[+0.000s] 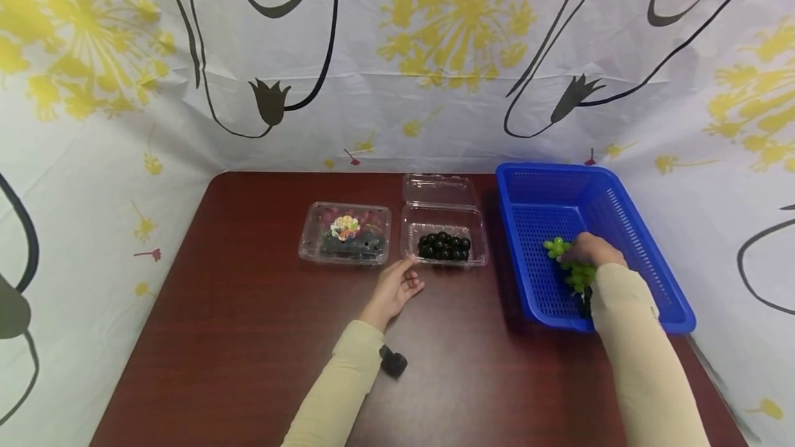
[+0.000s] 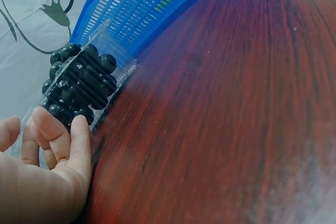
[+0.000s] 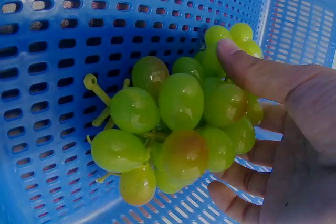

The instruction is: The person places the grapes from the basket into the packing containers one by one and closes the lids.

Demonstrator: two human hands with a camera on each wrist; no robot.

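Note:
My right hand is down inside the blue basket, gripping a bunch of green grapes. In the right wrist view its thumb lies over the top grapes and the other fingers reach behind the bunch. My left hand is at the near left corner of an open clear plastic box, fingertips right at its rim and fingers loosely bent. Inside that box sits a cluster of black grapes, also seen close up as dark grapes in the left wrist view.
A closed clear box with red and dark fruit and a flower-shaped sticker stands left of the open one, whose lid is folded back. A dark item lies at the basket's near end. Patterned cloth surrounds the brown table.

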